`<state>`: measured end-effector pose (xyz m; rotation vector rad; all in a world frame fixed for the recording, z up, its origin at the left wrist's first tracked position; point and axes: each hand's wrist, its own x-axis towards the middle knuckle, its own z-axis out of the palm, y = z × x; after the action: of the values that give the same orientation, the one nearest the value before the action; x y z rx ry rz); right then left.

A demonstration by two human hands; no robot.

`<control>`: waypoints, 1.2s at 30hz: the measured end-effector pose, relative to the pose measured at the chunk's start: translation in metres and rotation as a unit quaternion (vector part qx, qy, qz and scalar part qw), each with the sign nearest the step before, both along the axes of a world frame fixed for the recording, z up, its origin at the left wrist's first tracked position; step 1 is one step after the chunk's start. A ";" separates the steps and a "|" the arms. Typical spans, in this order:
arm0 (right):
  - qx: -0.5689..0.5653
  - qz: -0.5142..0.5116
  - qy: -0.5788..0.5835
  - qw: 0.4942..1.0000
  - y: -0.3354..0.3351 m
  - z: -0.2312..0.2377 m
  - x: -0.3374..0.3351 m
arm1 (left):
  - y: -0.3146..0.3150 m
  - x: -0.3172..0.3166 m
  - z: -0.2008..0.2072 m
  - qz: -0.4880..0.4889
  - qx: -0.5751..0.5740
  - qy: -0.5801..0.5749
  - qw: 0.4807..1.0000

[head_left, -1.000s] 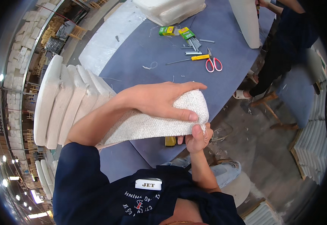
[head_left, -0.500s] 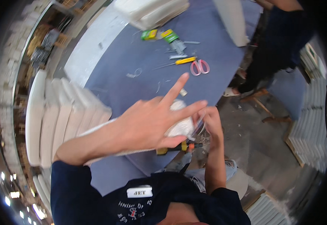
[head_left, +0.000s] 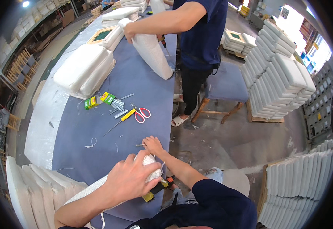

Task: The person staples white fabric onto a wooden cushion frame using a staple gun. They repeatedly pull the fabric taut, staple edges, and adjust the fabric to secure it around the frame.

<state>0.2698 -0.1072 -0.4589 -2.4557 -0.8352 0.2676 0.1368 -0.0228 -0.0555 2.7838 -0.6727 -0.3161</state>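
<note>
My left hand (head_left: 130, 177) is wrapped over the end of a long white fabric-covered cushion (head_left: 92, 189) that lies along my left forearm. A narrow, pointed pale piece (head_left: 162, 166) sticks out at the cushion's end; its kind is unclear. Farther forward, my right hand (head_left: 153, 145) is closed at the table's right edge, with a short thin stick-like piece (head_left: 139, 145) jutting from its fingers. Below the cushion's end shows part of a yellow, black and orange tool (head_left: 169, 180), mostly hidden. A yellow-handled screwdriver-like tool (head_left: 127, 115) and red-and-white-handled scissors (head_left: 142, 115) lie ahead.
Small green-yellow boxes (head_left: 107, 98) and metal staple strips (head_left: 119, 108) lie on the blue-grey table (head_left: 86, 131). White cushions (head_left: 40, 187) stand at left, others (head_left: 84, 70) farther back. A co-worker (head_left: 201, 34) handles a white cushion (head_left: 151, 53) beside a blue stool (head_left: 227, 82).
The view has swung up and to the right, showing the co-worker. My right hand has left the cushion's end and reached forward to the table; my left hand's spread fingers have closed over the cushion.
</note>
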 end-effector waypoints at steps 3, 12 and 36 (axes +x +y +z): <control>0.166 -0.136 0.205 0.955 -0.018 0.016 -0.012 | 0.009 0.006 -0.005 -0.012 -0.002 -0.015 1.000; 0.382 -0.282 0.436 0.765 -0.124 0.029 -0.127 | 0.021 0.013 -0.014 -0.009 0.028 -0.050 0.998; 0.565 -0.038 0.171 0.806 -0.134 0.308 -0.114 | -0.025 -0.059 -0.036 0.245 0.044 -0.235 0.940</control>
<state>0.1557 -0.2412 -0.1505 -1.2471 -0.4854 0.1093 0.0781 -0.0478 -0.0915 3.0047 -0.0247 0.4395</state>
